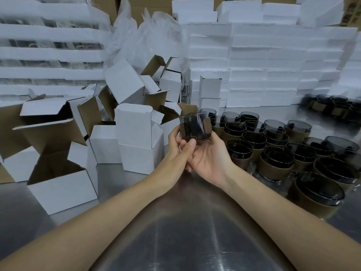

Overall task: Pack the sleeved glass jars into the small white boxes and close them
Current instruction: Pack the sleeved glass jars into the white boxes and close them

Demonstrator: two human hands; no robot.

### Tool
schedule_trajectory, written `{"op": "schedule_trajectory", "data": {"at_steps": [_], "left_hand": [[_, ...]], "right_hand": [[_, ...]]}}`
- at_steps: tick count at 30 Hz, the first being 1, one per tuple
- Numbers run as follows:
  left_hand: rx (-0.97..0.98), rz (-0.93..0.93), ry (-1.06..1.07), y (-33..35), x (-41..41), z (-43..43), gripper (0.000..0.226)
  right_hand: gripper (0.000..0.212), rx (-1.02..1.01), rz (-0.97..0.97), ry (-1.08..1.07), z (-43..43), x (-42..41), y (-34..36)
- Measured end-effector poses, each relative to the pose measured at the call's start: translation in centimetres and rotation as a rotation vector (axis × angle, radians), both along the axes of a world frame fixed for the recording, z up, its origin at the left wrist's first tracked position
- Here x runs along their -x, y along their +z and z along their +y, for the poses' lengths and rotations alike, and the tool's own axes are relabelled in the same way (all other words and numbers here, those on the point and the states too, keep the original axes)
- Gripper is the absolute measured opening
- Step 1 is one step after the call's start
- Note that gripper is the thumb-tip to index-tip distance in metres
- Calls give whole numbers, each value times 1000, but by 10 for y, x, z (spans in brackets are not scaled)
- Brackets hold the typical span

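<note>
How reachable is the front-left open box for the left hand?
Probably yes: the open box sits on that hand's side, with bare table between. But the left hand and right hand both hold the jar, so it must let go first.

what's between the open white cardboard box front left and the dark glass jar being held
In the head view, two stacked small white cardboard boxes stand between the open white box and the held brown-sleeved dark glass jar.
</note>
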State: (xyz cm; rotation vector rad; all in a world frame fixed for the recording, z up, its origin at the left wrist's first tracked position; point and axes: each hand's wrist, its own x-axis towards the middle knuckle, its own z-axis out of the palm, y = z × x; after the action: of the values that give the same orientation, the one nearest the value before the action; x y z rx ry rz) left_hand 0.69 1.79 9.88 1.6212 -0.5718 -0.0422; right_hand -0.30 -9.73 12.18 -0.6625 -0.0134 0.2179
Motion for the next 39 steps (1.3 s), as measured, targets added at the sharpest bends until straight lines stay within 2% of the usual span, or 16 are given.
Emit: {"op": "schedule_trajectory", "data": {"at_steps": [2, 5, 7, 12, 16, 18, 20, 25, 31, 33, 36, 39], "left_hand": [[-4, 0, -5, 1, 0, 0, 68], [22, 2, 0, -1, -2, 0, 46], [44, 36, 8, -2, -4, 0, 40], [9, -23, 15, -3, -4, 2, 61], [27, -81, 5, -3, -2, 1, 67], [31, -101, -18, -3, -1, 1, 70], [37, -113, -31, -4, -1, 2, 70], [71, -115, -7, -4, -1, 4, 66], [19, -147, -10, -2, 1, 3, 62], [8, -154, 0, 0, 2, 3, 55], [27, -77, 4, 1, 3, 4, 57], [92, 7, 20, 1, 3, 3, 59]], "right_hand": [[58, -10, 4, 4, -1, -1, -2], [58, -14, -4, 0, -2, -4, -2], [56, -11, -17, -21, -3, -5, -2], [52, 42, -79, -57, -6, -9, -5], [50, 78, -51, -78, -12, -13, -7], [55, 79, -53, -86, -13, -14, -8], [58, 52, -62, -92, -13, -13, -8], [51, 41, -110, -96, -9, -14, -8], [37, 37, -159, -74, -12, -11, -6], [42, 82, -164, -77, -13, -9, -3], [56, 112, -133, -79, -12, -5, 1], [58, 118, -112, -98, -7, -2, 2]]}}
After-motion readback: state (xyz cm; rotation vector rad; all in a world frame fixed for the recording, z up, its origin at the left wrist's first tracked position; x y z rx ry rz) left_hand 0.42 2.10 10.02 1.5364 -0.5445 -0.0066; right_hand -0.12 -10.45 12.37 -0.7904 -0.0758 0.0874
